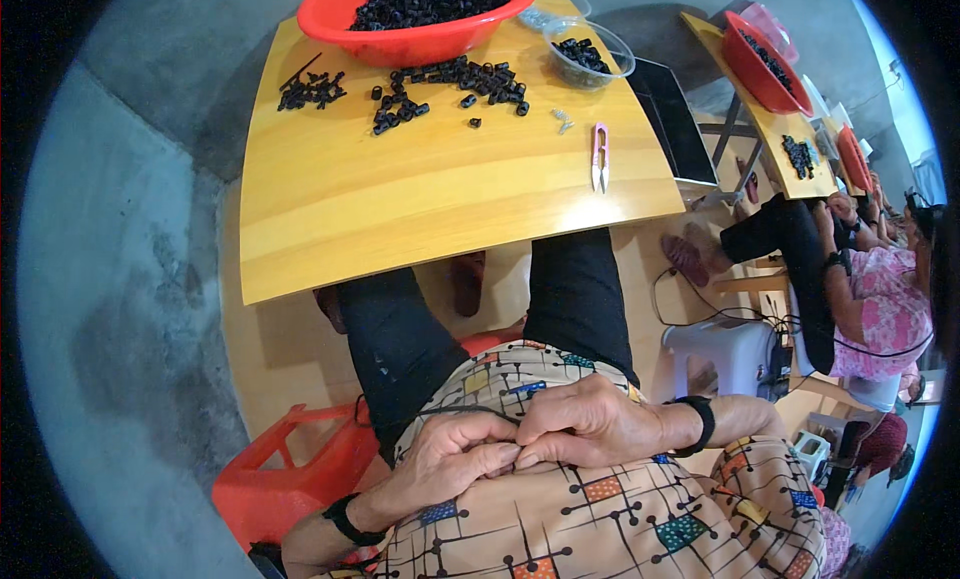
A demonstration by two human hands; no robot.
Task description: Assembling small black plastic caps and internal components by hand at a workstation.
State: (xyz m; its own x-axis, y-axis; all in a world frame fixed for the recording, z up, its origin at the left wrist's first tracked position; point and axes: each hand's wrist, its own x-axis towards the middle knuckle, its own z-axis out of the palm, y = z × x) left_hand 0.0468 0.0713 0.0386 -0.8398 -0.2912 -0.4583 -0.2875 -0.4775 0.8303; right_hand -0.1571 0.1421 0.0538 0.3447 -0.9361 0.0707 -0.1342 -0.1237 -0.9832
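My left hand and my right hand meet low in front of my patterned shirt, over my lap. Both have thumb and fingers pinched together, with the tips touching. Whatever lies between them is too small or hidden to make out. Beyond my knees, on the yellow wooden table, lie loose short black tube-like parts. A pile of thin black pieces sits left of them. Pink-handled thread snips lie at the right, near a few small pale bits.
A red basin heaped with black parts stands at the table's far edge, beside a clear bowl of similar parts. A red stool is at my left. To the right are a white stool, cables and a seated person at another table.
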